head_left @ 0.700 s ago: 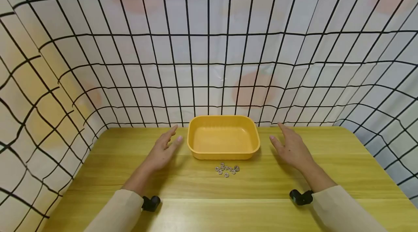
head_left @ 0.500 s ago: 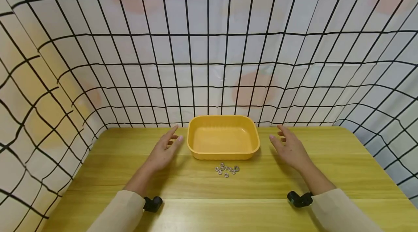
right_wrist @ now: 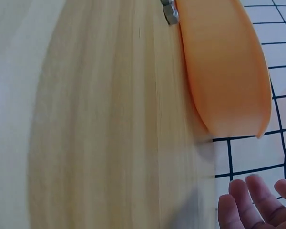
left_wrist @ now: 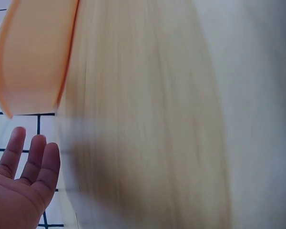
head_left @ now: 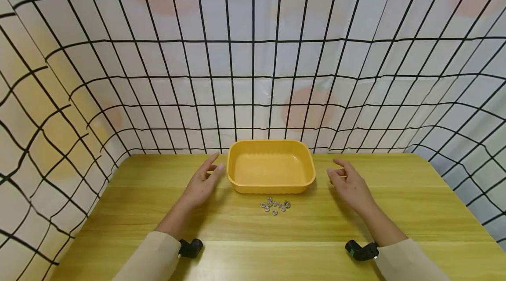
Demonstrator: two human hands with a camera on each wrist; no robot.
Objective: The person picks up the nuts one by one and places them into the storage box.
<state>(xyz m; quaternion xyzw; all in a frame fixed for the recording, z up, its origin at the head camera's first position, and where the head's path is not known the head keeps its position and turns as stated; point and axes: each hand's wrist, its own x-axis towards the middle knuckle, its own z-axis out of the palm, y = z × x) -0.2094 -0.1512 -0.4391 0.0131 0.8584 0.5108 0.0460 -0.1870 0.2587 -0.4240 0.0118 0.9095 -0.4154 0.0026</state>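
Note:
A yellow rectangular plastic basin (head_left: 271, 189) stands at the back middle of the wooden table. Just in front of it lies a small cluster of metal hex nuts (head_left: 274, 212), one larger than the others. My left hand (head_left: 200, 188) hovers left of the basin, fingers relaxed and holding nothing. On the other side my right hand (head_left: 351, 189) is held loosely bent, also with nothing in it. In the left wrist view, the fingers (left_wrist: 41, 162) spread a little below the basin's end wall (left_wrist: 35, 57). The right wrist view shows the fingertips (right_wrist: 255, 183) apart from the basin (right_wrist: 224, 71).
The wooden table (head_left: 253, 259) reaches to a white backdrop with a black grid (head_left: 253, 59), which rises behind and along both sides. A black wrist camera (head_left: 191, 248) sits at the left cuff, another black camera (head_left: 361, 250) at the right.
Both hands have shifted slightly, the forearms drawing inward and toward the near edge. The right hand's fingers have bent more. Basin and nuts stay where they were.

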